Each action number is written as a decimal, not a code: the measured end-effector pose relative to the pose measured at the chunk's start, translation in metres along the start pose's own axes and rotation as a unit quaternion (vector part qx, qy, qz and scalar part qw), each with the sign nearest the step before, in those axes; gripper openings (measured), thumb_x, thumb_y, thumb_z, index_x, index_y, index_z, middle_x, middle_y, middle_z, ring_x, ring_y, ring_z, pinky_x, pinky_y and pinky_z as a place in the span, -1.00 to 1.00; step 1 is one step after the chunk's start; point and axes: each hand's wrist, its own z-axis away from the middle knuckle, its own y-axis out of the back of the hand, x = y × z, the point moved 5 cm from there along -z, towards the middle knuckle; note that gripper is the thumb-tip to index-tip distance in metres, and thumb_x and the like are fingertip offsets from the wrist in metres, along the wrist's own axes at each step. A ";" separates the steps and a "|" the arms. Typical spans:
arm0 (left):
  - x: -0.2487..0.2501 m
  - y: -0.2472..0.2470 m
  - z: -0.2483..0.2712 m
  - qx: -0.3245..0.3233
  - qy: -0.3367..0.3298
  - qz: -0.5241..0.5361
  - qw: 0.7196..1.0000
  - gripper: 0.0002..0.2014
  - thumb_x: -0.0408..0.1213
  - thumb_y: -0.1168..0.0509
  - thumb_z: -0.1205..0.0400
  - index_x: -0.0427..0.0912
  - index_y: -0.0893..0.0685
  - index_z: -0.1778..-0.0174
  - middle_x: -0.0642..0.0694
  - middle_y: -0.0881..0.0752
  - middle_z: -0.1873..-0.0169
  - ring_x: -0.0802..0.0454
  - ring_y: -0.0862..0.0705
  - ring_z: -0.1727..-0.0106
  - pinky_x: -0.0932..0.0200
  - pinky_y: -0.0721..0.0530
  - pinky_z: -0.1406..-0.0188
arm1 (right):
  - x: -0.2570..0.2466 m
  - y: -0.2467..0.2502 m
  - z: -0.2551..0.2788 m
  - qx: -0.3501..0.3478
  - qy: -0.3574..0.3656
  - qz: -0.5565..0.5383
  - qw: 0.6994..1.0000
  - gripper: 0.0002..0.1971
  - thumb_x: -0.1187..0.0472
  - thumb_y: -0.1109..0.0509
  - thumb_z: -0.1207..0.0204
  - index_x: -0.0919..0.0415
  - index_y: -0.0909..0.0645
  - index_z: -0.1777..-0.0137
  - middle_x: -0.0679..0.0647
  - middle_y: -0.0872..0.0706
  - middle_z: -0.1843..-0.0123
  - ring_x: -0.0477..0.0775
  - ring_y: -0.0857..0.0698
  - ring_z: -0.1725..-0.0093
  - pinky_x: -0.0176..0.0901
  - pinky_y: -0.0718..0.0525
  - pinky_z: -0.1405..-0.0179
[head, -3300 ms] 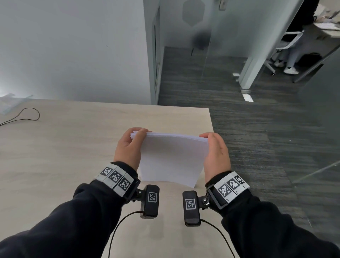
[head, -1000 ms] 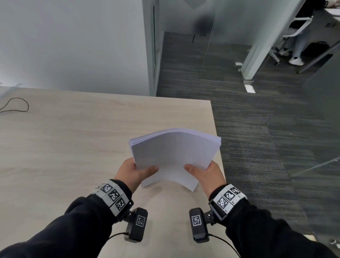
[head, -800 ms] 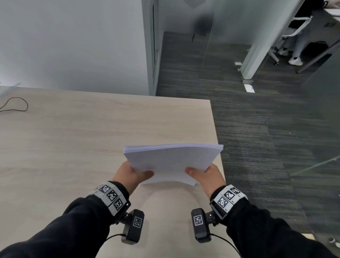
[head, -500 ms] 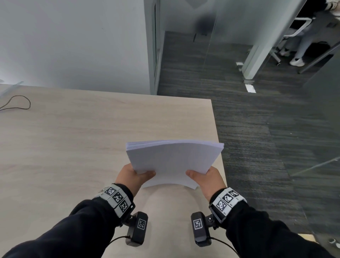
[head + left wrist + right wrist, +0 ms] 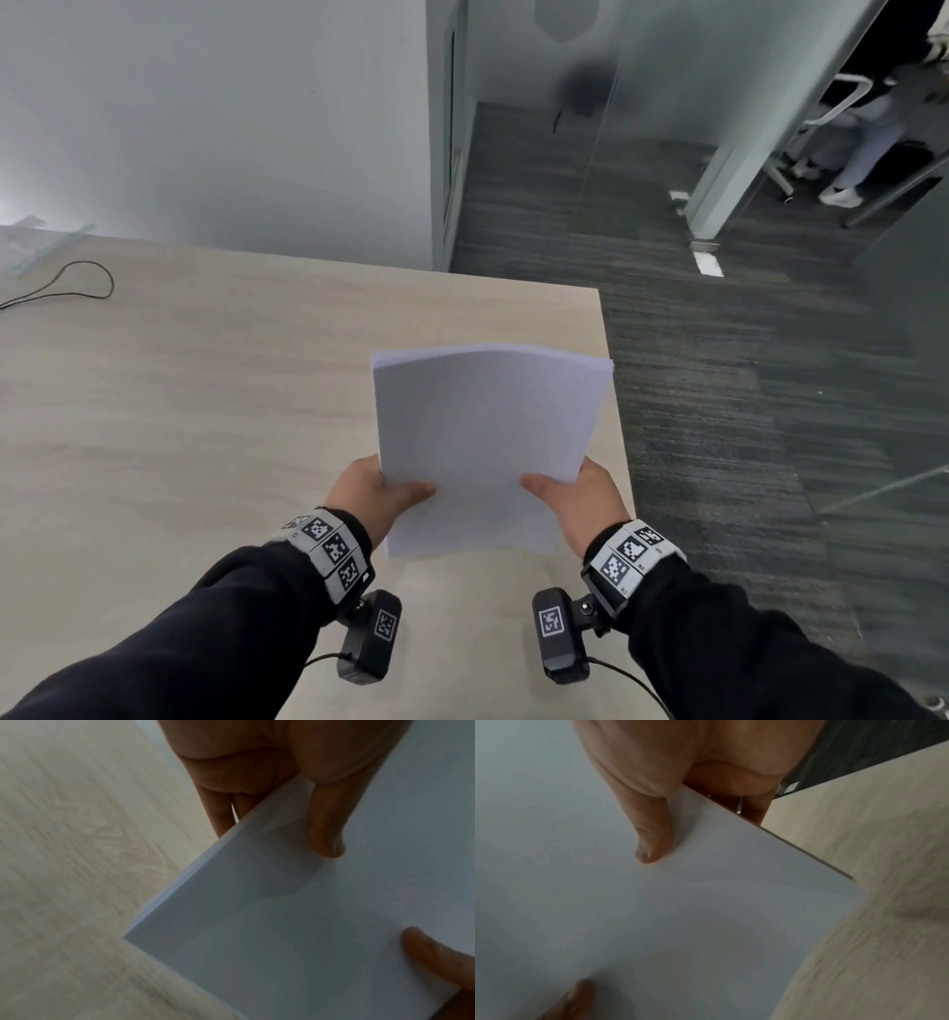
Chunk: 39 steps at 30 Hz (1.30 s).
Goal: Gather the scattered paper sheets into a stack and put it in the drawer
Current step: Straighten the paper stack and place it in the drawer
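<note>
White paper stack [image 5: 482, 442], pinched at its near corners by the left hand [image 5: 367, 496] and right hand [image 5: 577, 498], hangs above the table's [image 5: 205, 411] right edge, beside open carpet [image 5: 744, 385].

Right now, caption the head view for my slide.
Both hands, left hand and right hand, hold a paper stack above the table.

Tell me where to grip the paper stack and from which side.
Grip the paper stack at its near corners, one from each side, as the left hand and right hand do now: thumbs on top, fingers under, since the stack bows.
</note>
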 end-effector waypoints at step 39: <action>-0.334 0.420 0.421 0.350 0.186 0.512 0.762 -0.73 -0.34 -0.42 -0.56 -0.26 -0.67 -0.18 -0.23 -0.84 0.08 -0.21 -0.82 0.17 -0.08 -0.78 0.25 | 0.007 -0.597 0.313 -0.469 0.093 0.162 0.863 -0.72 0.37 -0.33 -0.58 -0.05 -0.63 -0.11 -0.02 -0.83 -0.07 0.11 -0.82 -0.04 0.17 -0.75 -0.12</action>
